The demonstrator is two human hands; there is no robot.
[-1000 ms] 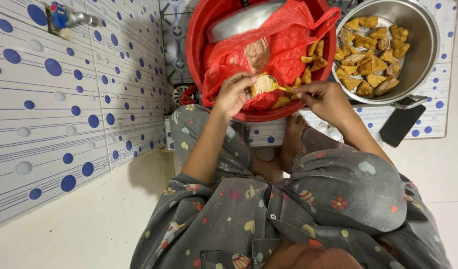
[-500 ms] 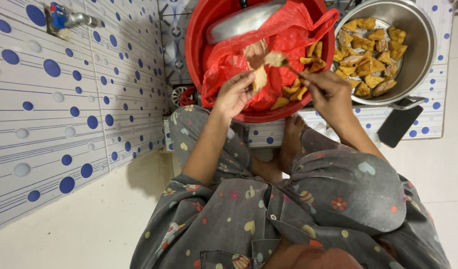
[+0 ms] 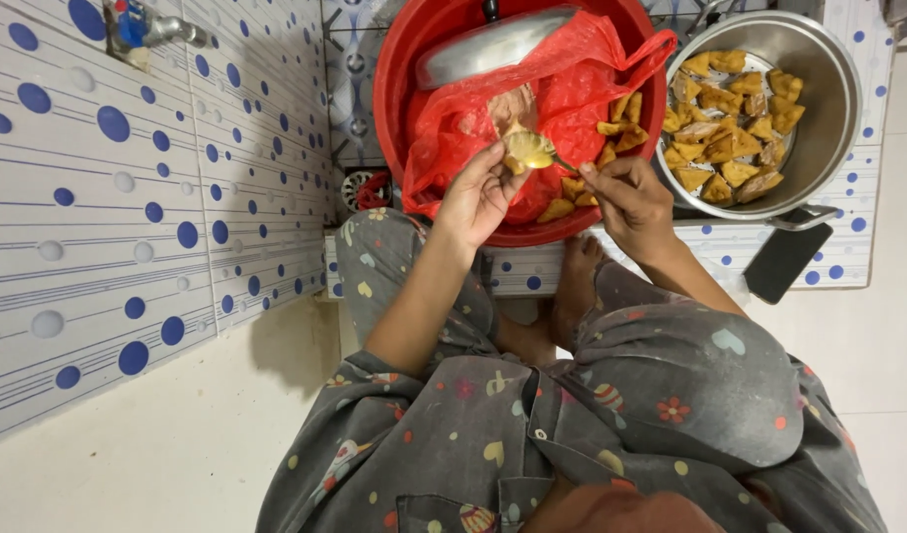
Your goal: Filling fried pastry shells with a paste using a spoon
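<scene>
A pale yellow, rounded piece of peeled vegetable (image 3: 529, 149) is held above a round red plastic basin (image 3: 399, 74), pinched between the fingertips of the left hand (image 3: 478, 192), whose grip is closed snugly around the piece's lower edge with the thumb on one side and the fingers curled behind. Just beside it, the right hand (image 3: 626, 197) has its fingers drawn tightly together on a thin, dark tool whose tip meets the piece; the tool is too small and too hidden by the fingers to tell its kind. Both hands hang over the near rim of the basin.

Inside the basin lies a crumpled red plastic bag (image 3: 572, 84), with a brownish peeling (image 3: 513, 107) resting on it right behind the held piece. Yellow cut chunks (image 3: 621, 128) are scattered on the basin's right side, near the right hand. A long silver metal lid or blade-like plate (image 3: 493, 44) leans across the far part of the basin.

To the right, touching the basin's rim, stands a round steel pot (image 3: 833, 89) heaped with more yellow-brown cut chunks. A dark flat phone (image 3: 787, 259) lies on the tiled floor (image 3: 868, 247) just below the pot. The person squats in grey patterned clothing (image 3: 671, 395), beside a white wall of blue-dotted tiles (image 3: 128, 197).
</scene>
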